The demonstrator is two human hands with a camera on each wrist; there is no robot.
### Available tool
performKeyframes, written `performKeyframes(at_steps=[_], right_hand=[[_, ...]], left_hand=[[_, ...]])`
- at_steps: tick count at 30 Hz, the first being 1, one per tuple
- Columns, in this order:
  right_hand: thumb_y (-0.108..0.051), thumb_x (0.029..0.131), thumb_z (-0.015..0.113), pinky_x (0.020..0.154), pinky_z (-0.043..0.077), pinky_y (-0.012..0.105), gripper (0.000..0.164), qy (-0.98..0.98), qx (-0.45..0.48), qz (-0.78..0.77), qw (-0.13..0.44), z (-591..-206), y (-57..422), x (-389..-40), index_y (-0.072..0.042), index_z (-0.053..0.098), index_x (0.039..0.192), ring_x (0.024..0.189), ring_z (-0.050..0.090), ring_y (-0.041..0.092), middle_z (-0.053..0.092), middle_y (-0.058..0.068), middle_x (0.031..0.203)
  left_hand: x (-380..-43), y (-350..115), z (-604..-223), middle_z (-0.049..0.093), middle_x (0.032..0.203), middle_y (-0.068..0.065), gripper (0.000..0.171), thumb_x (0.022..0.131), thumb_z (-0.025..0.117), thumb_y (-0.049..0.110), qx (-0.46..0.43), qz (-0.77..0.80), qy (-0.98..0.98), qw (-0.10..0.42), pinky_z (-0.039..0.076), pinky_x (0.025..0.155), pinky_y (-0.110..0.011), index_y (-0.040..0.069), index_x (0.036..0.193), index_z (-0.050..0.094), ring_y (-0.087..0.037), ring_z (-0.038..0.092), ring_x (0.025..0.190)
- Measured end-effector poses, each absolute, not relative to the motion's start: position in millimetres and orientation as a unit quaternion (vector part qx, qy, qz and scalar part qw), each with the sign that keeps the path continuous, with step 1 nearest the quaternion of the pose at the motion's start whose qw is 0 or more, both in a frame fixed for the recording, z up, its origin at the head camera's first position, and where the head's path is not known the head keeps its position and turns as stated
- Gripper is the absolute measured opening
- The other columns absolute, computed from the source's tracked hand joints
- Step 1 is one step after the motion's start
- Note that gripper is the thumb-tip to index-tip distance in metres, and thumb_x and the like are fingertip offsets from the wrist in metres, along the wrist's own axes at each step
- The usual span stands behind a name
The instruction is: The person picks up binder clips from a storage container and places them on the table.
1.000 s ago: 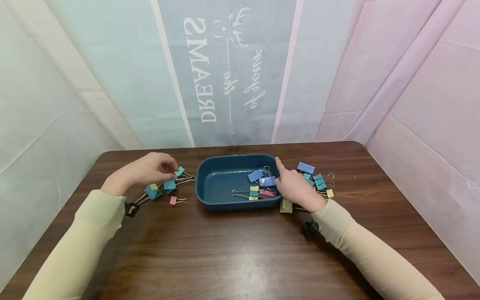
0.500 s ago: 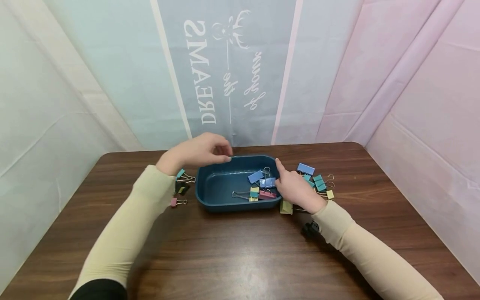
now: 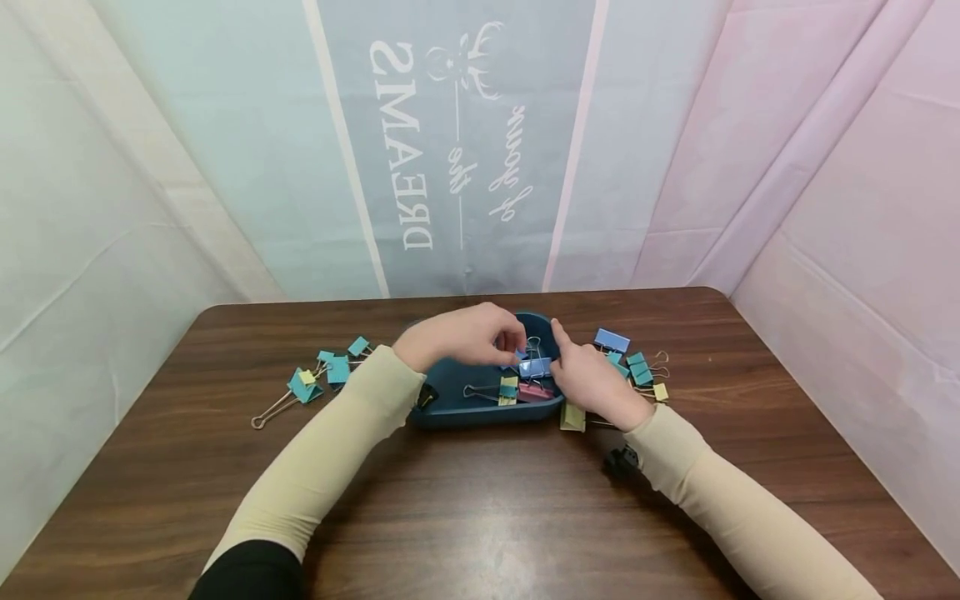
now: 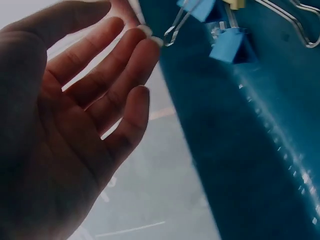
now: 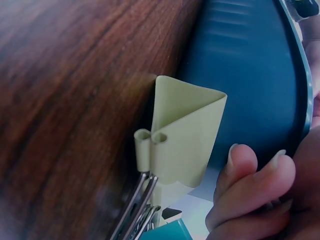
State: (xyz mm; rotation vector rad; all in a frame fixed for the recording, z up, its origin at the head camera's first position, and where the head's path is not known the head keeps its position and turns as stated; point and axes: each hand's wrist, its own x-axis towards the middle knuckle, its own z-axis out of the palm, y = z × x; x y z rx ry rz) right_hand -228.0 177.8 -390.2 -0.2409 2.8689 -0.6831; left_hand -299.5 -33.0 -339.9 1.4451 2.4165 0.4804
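My left hand (image 3: 468,335) is over the blue plastic bin (image 3: 465,417), palm down, its fingers loosely bent. In the left wrist view the fingers of that left hand (image 4: 95,100) hold nothing visible, with fingertips near a clip's wire handle. Below it in the bin lie a blue binder clip (image 3: 535,367), a red binder clip (image 3: 535,392) and a yellow one with a small teal clip (image 3: 508,389). My right hand (image 3: 596,379) grips the bin's right end, index finger along the rim. Beside it on the table stands a large yellow binder clip (image 5: 187,130).
Left of the bin, several teal binder clips (image 3: 338,369) and a small yellow clip (image 3: 307,377) lie on the brown wooden table (image 3: 480,517). To the right lie a blue clip (image 3: 612,340), teal clips (image 3: 640,369) and a small yellow clip (image 3: 660,392). A printed curtain (image 3: 465,167) hangs behind.
My left hand has moved right from the left-hand clips, rising over the bin's back rim, then lowering over the clips inside. My right hand has stayed at the bin's right end.
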Motion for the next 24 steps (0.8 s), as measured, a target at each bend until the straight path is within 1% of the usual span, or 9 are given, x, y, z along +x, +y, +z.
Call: performKeyframes(at_steps=[4,7,11,14,20,24], right_hand=[[-0.014,0.103,0.045,0.040,0.037,0.029,0.069,0.965,-0.086,-0.232,0.089,-390.3,177.5,-228.5,-0.003,0.007,0.159,0.037,0.041,0.017,0.049,0.005,0.052],[-0.014,0.103,0.046,0.040,0.036,0.029,0.069,0.965,-0.086,-0.232,0.087,-390.3,177.2,-228.7,-0.004,0.008,0.159,0.037,0.041,0.017,0.049,0.005,0.052],[-0.015,0.103,0.046,0.040,0.036,0.029,0.069,0.965,-0.087,-0.231,0.088,-389.8,177.4,-229.1,-0.004,0.008,0.159,0.038,0.042,0.019,0.049,0.005,0.052],[-0.015,0.103,0.046,0.040,0.036,0.030,0.069,0.966,-0.086,-0.228,0.086,-389.4,178.2,-229.5,-0.005,0.008,0.159,0.038,0.042,0.019,0.049,0.006,0.052],[-0.016,0.103,0.045,0.040,0.035,0.029,0.069,0.968,-0.081,-0.223,0.085,-389.2,178.0,-229.3,-0.006,0.007,0.160,0.038,0.043,0.019,0.049,0.005,0.052],[-0.015,0.102,0.045,0.040,0.035,0.029,0.069,0.968,-0.082,-0.222,0.085,-390.0,176.9,-229.2,-0.005,0.007,0.159,0.038,0.043,0.018,0.050,0.005,0.052]], left_hand=[[-299.0,-26.0,-352.1,0.065,0.088,0.005,0.021,0.091,0.074,0.023,0.488,0.155,0.839,0.184,0.051,0.072,-0.024,0.009,0.107,0.071,-0.011,0.059,0.079],[-298.2,-23.1,-360.6,0.065,0.087,0.005,0.020,0.089,0.076,0.021,0.482,0.145,0.836,0.218,0.052,0.072,-0.023,0.012,0.106,0.071,-0.011,0.060,0.078],[-295.4,-21.1,-367.4,0.065,0.088,0.002,0.019,0.087,0.079,0.021,0.479,0.123,0.831,0.256,0.052,0.071,-0.024,0.017,0.104,0.071,-0.013,0.058,0.078],[-294.2,-19.4,-368.7,0.065,0.089,0.001,0.019,0.086,0.080,0.022,0.482,0.112,0.828,0.263,0.051,0.070,-0.025,0.019,0.103,0.072,-0.014,0.057,0.078],[-294.0,-16.9,-367.2,0.063,0.087,0.005,0.016,0.088,0.079,0.023,0.489,0.094,0.829,0.256,0.051,0.070,-0.023,0.021,0.103,0.075,-0.013,0.057,0.079],[-295.2,-17.6,-367.3,0.065,0.087,0.006,0.012,0.089,0.078,0.022,0.491,0.099,0.827,0.254,0.051,0.070,-0.023,0.021,0.100,0.076,-0.013,0.057,0.077]])
